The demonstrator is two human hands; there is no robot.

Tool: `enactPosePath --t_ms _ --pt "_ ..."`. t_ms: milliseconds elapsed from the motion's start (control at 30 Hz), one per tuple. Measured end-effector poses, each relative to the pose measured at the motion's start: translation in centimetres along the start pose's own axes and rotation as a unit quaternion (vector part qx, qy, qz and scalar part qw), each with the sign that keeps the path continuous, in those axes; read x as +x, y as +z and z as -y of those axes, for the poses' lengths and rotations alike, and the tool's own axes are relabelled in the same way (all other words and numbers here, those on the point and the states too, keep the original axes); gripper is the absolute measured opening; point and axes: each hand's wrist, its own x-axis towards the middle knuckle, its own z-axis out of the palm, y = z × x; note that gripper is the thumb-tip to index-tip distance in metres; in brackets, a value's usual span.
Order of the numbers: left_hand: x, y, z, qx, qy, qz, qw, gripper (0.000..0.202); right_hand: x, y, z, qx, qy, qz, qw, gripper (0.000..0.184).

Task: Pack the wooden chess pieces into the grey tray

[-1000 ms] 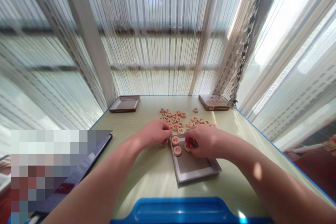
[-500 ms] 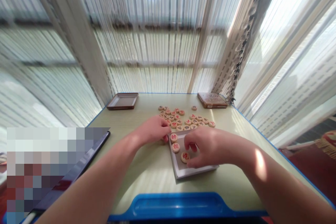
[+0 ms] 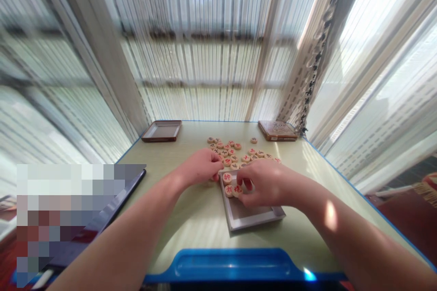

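Observation:
A shallow grey box tray [image 3: 252, 213] sits tilted slightly on the table in front of me. Two round wooden Chinese chess pieces with red characters, an upper piece [image 3: 227, 178] and a lower piece [image 3: 228, 191], rest along its left side. My right hand [image 3: 254, 182] is inside the tray, its curled fingers and thumb on a third red-lettered chess piece [image 3: 236, 190] that lies against the lower one. My left hand [image 3: 206, 166] is closed beside the tray's upper left corner; what its fingers hold, if anything, is hidden.
Several loose chess pieces [image 3: 231, 152] with red or black characters spread beyond the tray. An open box lid [image 3: 162, 131] lies at the back left, a closed box [image 3: 277, 130] at the back right. The table has a blue front rim [image 3: 232, 263]. A dark-edged device [image 3: 128, 195] is at left.
My right hand has slid the red-lettered chess piece up and left across the tray until it meets the lower piece. My left hand has barely moved.

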Motion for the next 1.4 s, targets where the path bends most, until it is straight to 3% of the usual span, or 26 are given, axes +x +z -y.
enactPosePath --t_ms 300,1100,1167,1300,1400 --pt "-0.3 -0.2 -0.2 0.023 0.033 0.005 0.999 0.031 0.7 1.1 0.6 -0.050 0.008 -0.029 0.998 0.026" --pt "-0.4 -0.2 -0.4 0.038 0.056 0.014 0.998 0.028 0.4 0.0 0.8 -0.037 0.009 0.001 0.999 0.027" --pt "-0.1 -0.2 0.0 0.062 0.058 -0.020 0.996 0.028 0.3 0.0 0.5 -0.030 0.012 -0.004 0.999 0.026" --pt "1.0 0.0 1.2 0.163 0.092 -0.163 0.969 0.026 0.7 0.4 -0.6 -0.016 0.033 -0.071 0.997 0.025" --pt "1.9 0.3 2.1 0.219 0.160 -0.181 0.945 0.030 1.2 0.9 -1.7 -0.012 0.051 -0.129 0.990 0.023"
